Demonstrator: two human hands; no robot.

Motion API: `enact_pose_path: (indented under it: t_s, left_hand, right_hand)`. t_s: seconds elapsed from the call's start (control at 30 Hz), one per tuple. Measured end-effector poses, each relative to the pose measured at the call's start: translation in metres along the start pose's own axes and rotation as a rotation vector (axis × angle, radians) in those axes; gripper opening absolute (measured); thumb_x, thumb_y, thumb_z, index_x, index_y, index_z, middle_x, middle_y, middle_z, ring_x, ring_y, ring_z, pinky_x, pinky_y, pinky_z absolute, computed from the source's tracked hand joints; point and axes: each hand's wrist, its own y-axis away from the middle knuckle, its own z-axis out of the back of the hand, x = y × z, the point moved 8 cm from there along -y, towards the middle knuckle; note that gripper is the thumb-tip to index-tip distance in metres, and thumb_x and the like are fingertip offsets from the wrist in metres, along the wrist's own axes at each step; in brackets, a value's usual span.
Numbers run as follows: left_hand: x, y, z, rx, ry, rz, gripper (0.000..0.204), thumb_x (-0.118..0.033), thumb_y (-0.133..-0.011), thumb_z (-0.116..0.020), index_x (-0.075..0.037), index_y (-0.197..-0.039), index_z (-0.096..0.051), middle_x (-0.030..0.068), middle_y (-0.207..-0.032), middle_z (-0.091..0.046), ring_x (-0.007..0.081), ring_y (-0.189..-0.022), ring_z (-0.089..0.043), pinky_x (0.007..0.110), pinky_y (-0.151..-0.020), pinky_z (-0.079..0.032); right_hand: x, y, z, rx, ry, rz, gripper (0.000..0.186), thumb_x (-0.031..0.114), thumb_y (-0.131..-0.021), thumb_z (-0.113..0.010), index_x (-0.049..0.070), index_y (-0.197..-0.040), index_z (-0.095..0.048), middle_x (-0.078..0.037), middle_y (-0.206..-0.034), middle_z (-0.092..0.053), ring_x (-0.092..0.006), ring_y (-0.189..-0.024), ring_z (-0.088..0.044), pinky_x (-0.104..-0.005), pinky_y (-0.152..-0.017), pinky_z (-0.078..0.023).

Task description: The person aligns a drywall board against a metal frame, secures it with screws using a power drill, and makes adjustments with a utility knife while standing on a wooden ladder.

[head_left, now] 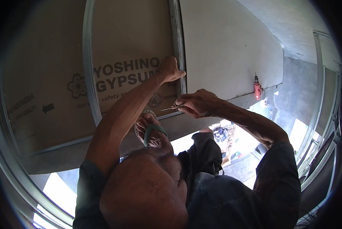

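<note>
My left hand (171,70) is closed around the edge of an upright grey metal stud (176,26), its thumb lying across the metal. Close to the lower end of that stud, my right hand (198,104) has its fingers closed on a slim pointed metal tool (168,109). The tool's tip points left, and its grip is mostly hidden by my fingers, so I cannot make out its exact kind. Behind the stud stands a brown-faced gypsum board (129,38) with dark print. A metal bottom track (64,145) runs along the board's lower edge.
A second metal stud (87,57) crosses the board to the left. To the right is a pale panel (228,45), with a red power drill (258,89) by its lower edge. My foot in a green-strapped flip-flop (150,131) rests on a ledge. Bright floor shows below.
</note>
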Motion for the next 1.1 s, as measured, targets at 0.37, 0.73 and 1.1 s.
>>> enact_pose_path:
  t_s: [0.37,0.73,1.1]
  left_hand:
    - [0.011,-0.007,-0.007,0.023,0.099,-0.017,0.037,-0.024,-0.081,-0.085,0.008,-0.083,-0.066,0.0146,-0.066,-0.069,0.0235,-0.064,-0.071,0.038,-0.069,-0.057]
    - [0.005,-0.005,-0.003,0.032,0.038,-0.005,0.048,-0.035,-0.076,-0.084,0.009,-0.083,-0.069,0.0232,-0.076,-0.070,0.0341,-0.077,-0.073,0.041,-0.071,-0.061]
    - [0.000,0.003,-0.002,-0.098,-0.014,-0.064,0.036,-0.028,-0.077,-0.085,0.003,-0.076,-0.067,0.0185,-0.070,-0.069,0.0285,-0.069,-0.071,0.041,-0.070,-0.058]
  right_hand:
    - [-0.010,-0.009,-0.036,0.183,0.171,-0.008,0.016,0.027,-0.103,-0.054,0.016,-0.114,-0.060,-0.010,-0.073,-0.066,-0.0326,-0.058,-0.067,-0.0438,-0.052,-0.057]
    - [-0.014,-0.015,-0.012,0.211,0.191,-0.088,0.023,0.023,-0.102,-0.054,0.009,-0.118,-0.062,-0.013,-0.063,-0.062,-0.0317,-0.057,-0.068,-0.0439,-0.048,-0.055]
    - [-0.016,-0.002,-0.008,0.225,0.212,-0.031,0.036,0.021,-0.098,-0.061,0.020,-0.134,-0.063,-0.007,-0.070,-0.072,-0.0241,-0.051,-0.065,-0.0388,-0.048,-0.055]
